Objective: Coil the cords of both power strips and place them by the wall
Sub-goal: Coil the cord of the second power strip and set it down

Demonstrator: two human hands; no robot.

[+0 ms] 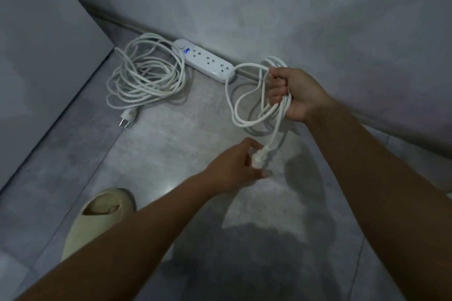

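Cord — right fingers; plug — left fingers

Wore a cream foam slide on one foot: thick, rounded, matte, moulded in one piece, with a blunt toe and a chunky sole edge. Showed toes through an oval cut-out in the slide's upper. Had the left forearm bare just right of the slide, the right forearm bare well right of it. Had the left hand and right hand bare too, wrists included.
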